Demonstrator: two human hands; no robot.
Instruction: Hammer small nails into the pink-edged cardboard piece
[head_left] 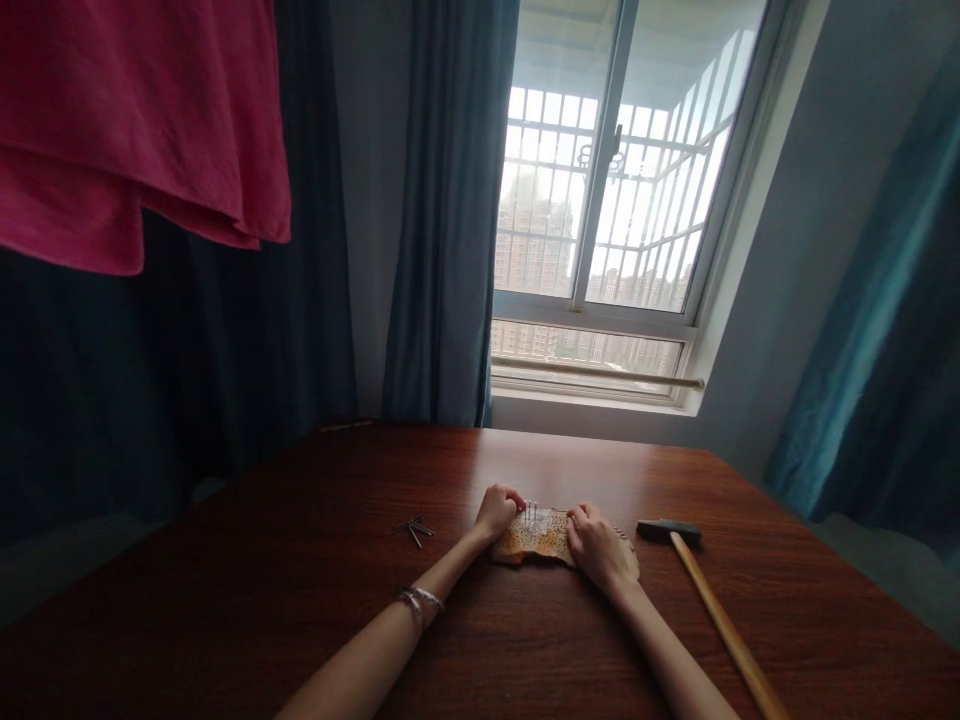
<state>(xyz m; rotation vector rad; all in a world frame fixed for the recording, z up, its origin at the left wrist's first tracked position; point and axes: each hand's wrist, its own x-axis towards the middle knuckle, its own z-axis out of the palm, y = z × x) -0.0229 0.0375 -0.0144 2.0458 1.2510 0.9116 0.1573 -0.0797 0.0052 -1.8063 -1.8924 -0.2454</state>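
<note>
A small, pale piece of wood point(541, 536) full of dark holes lies on the brown wooden table point(315, 580). A few nails point(531, 511) stand upright in its far left part. My left hand point(496, 513) rests curled at the wood's left end, fingertips closed beside the standing nails. My right hand point(600, 548) lies over the wood's right end with fingers bent and pressed on it. A bracelet sits on my left wrist.
A hammer point(712, 605) with a long wooden handle lies to the right of my right hand, head pointing away. A few loose nails point(414, 528) lie left of my left hand. Beyond the table are a window, blue curtains and a red cloth hanging at top left.
</note>
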